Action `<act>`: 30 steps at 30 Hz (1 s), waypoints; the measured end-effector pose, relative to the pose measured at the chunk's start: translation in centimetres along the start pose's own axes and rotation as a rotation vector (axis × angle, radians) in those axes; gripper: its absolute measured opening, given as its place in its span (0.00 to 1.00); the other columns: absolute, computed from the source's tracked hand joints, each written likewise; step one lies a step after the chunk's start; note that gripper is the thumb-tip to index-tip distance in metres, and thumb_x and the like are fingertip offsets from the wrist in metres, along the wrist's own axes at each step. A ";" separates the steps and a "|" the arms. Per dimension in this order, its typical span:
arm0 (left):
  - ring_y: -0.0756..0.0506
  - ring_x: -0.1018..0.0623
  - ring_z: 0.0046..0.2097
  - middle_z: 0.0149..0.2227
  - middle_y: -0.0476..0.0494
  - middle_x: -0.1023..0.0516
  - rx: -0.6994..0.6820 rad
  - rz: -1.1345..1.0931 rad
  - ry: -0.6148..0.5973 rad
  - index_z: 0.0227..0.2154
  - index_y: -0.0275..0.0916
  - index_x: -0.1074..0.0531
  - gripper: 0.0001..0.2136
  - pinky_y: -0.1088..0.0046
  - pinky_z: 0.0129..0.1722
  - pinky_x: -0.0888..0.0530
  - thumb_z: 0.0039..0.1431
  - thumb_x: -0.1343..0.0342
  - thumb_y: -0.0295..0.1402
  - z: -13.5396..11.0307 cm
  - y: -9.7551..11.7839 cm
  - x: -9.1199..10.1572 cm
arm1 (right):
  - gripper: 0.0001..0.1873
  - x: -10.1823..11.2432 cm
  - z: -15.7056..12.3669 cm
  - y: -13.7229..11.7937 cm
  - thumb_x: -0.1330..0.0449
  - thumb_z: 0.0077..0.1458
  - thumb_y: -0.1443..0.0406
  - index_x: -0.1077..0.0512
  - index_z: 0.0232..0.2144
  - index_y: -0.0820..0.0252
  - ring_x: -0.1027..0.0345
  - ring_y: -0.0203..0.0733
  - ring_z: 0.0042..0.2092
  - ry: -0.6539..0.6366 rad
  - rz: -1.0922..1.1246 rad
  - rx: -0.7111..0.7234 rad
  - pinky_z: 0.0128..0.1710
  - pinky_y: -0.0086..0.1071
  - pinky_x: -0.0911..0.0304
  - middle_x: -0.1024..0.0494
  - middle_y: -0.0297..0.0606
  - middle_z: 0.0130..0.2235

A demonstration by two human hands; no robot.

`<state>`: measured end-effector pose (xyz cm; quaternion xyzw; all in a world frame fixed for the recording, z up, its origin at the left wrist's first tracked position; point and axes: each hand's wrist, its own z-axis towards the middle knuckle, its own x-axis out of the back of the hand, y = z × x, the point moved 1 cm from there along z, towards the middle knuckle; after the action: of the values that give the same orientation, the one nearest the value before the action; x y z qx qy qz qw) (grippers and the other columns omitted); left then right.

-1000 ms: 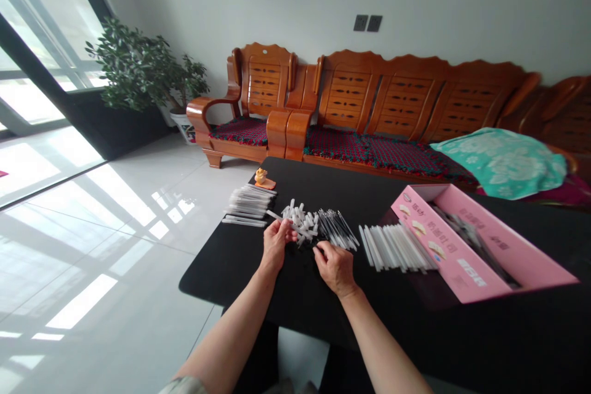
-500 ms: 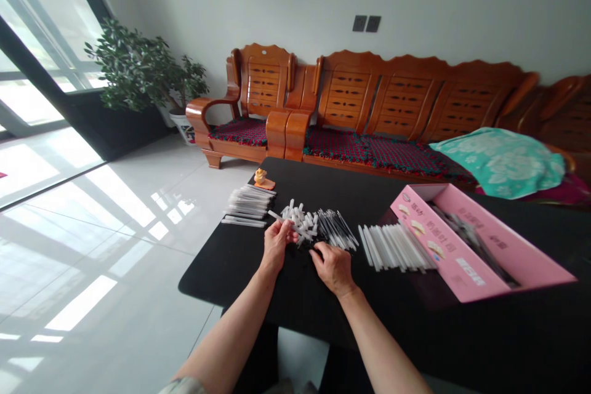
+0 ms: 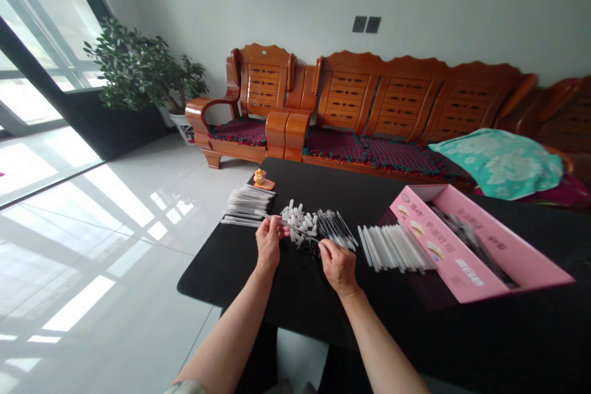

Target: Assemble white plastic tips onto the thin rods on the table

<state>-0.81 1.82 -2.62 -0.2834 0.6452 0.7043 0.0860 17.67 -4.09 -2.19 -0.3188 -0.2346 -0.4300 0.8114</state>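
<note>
My left hand (image 3: 268, 241) is closed on a white pen barrel (image 3: 261, 213), whose end sticks out to the left. My right hand (image 3: 339, 266) pinches one end of a thin dark pen refill (image 3: 302, 233), which slants across to the left fingers. Whether its other end is inside the barrel I cannot tell. Behind the hands lie a heap of short white pen caps (image 3: 298, 217) and a fan of dark refills (image 3: 333, 226). Small black pieces (image 3: 310, 251) are scattered between the hands. White barrels (image 3: 392, 247) lie in a row to the right.
More white sticks (image 3: 249, 202) are stacked at the table's left, near a small orange figurine (image 3: 261, 177). A pink box (image 3: 446, 252) with dark contents stands on the black table (image 3: 221, 277) at right. A wooden sofa (image 3: 351, 92) stands behind.
My right hand has lifted slightly and moved right, and the refill now shows stretched between both hands. My left hand has shifted a little left with the white barrel.
</note>
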 end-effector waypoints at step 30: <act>0.53 0.27 0.27 0.33 0.44 0.22 0.232 -0.090 -0.440 0.43 0.34 0.23 0.17 0.80 0.26 0.31 0.53 0.35 0.40 -1.3 0.8 -1.2 | 0.12 0.8 0.6 -1.3 0.48 0.65 0.64 0.27 0.32 0.60 0.29 0.38 0.32 -0.103 0.198 -0.018 0.35 0.30 0.40 0.23 0.38 0.30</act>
<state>0.16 0.72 -1.29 -0.1400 0.6743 0.6656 0.2875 16.92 -4.63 -0.84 -0.3694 -0.2394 -0.3329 0.8339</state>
